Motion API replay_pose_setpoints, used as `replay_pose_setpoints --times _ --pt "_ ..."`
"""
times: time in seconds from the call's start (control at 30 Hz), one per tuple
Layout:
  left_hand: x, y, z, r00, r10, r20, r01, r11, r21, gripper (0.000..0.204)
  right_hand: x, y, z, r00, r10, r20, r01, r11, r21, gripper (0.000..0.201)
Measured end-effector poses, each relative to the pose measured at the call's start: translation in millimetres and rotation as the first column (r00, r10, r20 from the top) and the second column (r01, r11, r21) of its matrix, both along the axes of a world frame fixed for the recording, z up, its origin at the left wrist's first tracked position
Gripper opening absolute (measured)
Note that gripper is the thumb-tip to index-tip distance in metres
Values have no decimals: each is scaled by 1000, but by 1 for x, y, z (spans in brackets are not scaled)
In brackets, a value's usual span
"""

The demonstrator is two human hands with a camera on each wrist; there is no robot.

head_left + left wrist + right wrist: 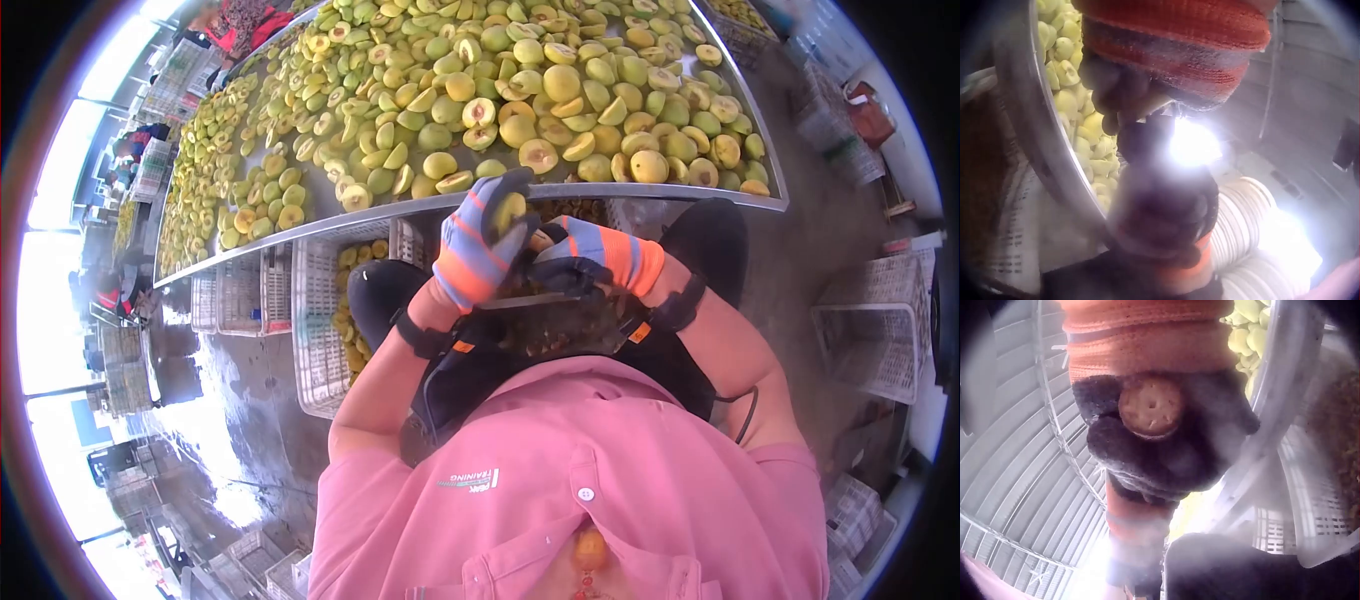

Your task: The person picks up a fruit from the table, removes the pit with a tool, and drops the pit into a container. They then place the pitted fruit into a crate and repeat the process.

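Hands together just below the steel table rim (640, 190), over the lap. Left hand (480, 250) — striped glove, fingers curled round a yellow-green peach half (508, 210), held at table-edge height. Right hand (590, 262) pinches a round, pitted tan piece (1150, 406) — looks like the stone — between dark gloved fingertips (1110, 447). Table piled with halved peaches (520, 90); white crates (320, 320) beneath.

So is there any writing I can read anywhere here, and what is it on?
"TRAINING": white print on the pink shirt, head view.
A smaller word just above it: too small to read.
Dark marks on the white crate, left wrist view: too blurred to read.
Nothing else legible.
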State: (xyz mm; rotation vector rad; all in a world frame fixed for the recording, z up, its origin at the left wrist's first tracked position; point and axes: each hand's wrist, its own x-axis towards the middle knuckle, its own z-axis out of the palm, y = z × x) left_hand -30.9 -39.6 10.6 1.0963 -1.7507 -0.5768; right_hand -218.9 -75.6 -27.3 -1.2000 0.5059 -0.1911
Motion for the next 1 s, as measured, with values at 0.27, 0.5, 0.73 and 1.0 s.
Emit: replay_pose_setpoints --times 0.27,0.5,0.73,1.0 --pt "11 27 8 971 106 213 -65 979 -191 37 11 29 49 999 -37 15 33 975 219 16" --pt "10 25 22 986 -142 89 136 988 71 28 5 30 39 999 -8 -54 10 999 38 24" --pt "-3 38 49 910 -293 293 273 956 109 31 -23 26 67 972 214 -94 -201 971 132 47" --pt "-1 42 138 740 -360 568 520 842 -144 28 -19 29 114 901 395 179 -403 915 10 23"
